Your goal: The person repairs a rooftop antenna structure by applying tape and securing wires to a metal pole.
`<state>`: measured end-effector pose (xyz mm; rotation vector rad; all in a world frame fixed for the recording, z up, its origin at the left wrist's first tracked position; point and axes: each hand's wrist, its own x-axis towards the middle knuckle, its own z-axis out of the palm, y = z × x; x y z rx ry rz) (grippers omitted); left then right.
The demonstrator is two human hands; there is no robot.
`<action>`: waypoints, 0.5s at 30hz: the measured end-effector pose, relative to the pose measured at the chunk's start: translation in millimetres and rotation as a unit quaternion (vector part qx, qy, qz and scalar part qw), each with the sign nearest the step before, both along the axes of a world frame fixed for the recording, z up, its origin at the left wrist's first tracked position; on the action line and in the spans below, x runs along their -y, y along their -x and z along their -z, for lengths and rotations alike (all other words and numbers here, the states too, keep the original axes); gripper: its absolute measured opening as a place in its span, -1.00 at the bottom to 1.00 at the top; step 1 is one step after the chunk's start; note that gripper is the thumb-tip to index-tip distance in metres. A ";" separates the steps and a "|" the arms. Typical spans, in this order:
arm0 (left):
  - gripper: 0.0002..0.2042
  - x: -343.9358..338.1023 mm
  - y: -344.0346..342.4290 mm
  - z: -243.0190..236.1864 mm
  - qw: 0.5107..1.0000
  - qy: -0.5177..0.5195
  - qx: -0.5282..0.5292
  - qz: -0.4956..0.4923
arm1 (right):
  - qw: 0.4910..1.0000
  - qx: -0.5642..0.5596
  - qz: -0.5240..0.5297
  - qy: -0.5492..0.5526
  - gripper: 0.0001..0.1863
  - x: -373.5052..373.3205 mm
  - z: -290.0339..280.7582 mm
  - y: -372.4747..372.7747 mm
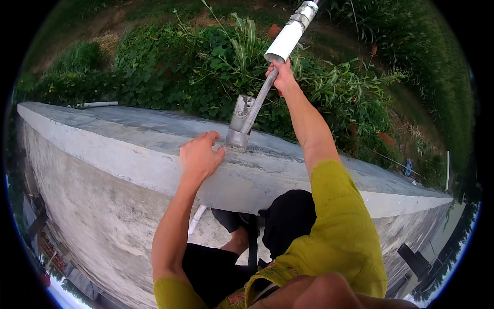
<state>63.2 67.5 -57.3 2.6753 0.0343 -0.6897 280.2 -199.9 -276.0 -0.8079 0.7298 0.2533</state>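
My right hand [281, 76] is wrapped round a slim grey pole [261, 101], just below a white plastic pipe [288, 40] that sleeves its upper part. Wire or tape binds the white pipe near its far end. The pole slants down to a short grey pipe stub [238, 138] with a cut-open upper side, standing on the concrete ledge [280, 172]. Whether the pole's foot sits inside the stub or against it, I cannot tell. My left hand [199, 156] holds nothing; its fingers are bent and apart at the ledge, left of the stub and not gripping it.
Beyond the ledge grow dense green plants [206, 64]. The rough wall [98, 206] drops away on the near side, where my legs are. A white pipe piece [197, 219] shows below the ledge's near edge, and another white pipe [98, 104] lies at the far left.
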 end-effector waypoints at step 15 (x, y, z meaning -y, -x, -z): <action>-0.50 102.7 -83.8 107.3 0.992 0.079 0.010 0.099 | 0.999 0.002 0.022 0.045 -0.44 -10.2 -14.0 -6.0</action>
